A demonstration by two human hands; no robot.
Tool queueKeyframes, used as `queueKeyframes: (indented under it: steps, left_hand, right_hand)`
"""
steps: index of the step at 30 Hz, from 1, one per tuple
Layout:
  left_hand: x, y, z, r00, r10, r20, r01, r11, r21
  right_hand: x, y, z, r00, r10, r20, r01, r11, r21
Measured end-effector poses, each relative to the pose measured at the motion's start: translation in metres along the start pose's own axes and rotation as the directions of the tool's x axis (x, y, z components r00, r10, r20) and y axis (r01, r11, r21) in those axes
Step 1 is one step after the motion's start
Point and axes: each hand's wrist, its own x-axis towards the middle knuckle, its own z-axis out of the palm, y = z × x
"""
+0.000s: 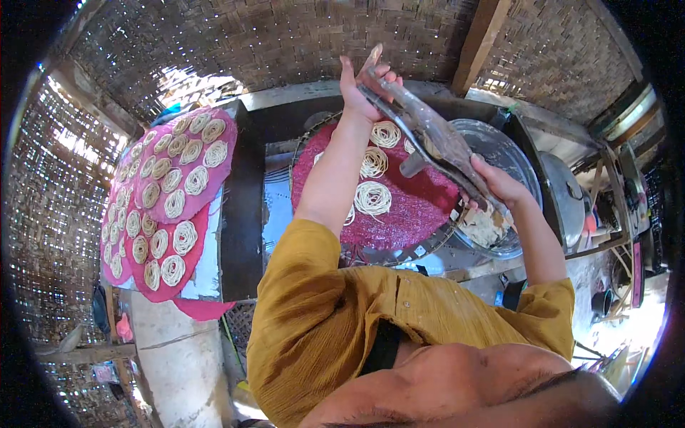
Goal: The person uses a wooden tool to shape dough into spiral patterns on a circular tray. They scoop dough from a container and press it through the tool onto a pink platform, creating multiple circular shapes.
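Note:
A long two-armed hand press (446,135) slants across in front of me, its wooden arms worn and floury. Beneath its middle a short grey cylinder (412,166) sticks out. My left hand (362,89) holds the far end, thumb and forefinger stretched out while the other fingers curl round it. At the near end my right hand (499,184) is closed round the arms, above pale dough (486,227) in a wide basin (524,160). Under the press lies a pink round mat (385,225) bearing several coils of dough strands (372,198); my left forearm hides part of it.
At left, more pink mats (196,260) covered in dough coils rest on a table beside a dark wooden frame (241,207). A woven wall (300,50) and a wooden post (481,43) stand behind. A large metal pot (560,196) is right of the basin.

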Motion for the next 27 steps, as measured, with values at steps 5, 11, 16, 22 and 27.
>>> queueKeyframes:
  steps: [5,11,16,22,27]
  left_hand:
    - [-0.009,0.007,-0.035,0.998,0.063,-0.001,-0.063,0.998,0.001]
    - [-0.03,-0.003,-0.017,0.995,0.089,-0.037,-0.09,0.996,-0.008]
    - [-0.017,0.022,0.005,0.981,0.173,0.089,-0.175,0.984,0.019]
    - [-0.035,0.018,0.014,0.985,0.125,0.12,-0.123,0.992,-0.021]
    - [-0.023,0.032,0.024,0.97,0.166,0.177,-0.161,0.986,-0.041]
  right_hand:
    - [0.018,0.002,0.013,0.993,-0.096,-0.065,0.084,0.984,-0.159]
    - [-0.017,-0.017,0.02,0.992,-0.053,-0.114,0.014,0.948,-0.317]
    - [-0.018,-0.036,0.033,0.949,-0.248,-0.196,0.126,0.865,-0.486]
    - [-0.041,-0.036,0.04,0.967,-0.189,-0.173,0.088,0.88,-0.468]
    - [-0.034,-0.046,0.037,0.899,-0.368,-0.236,0.137,0.749,-0.649]
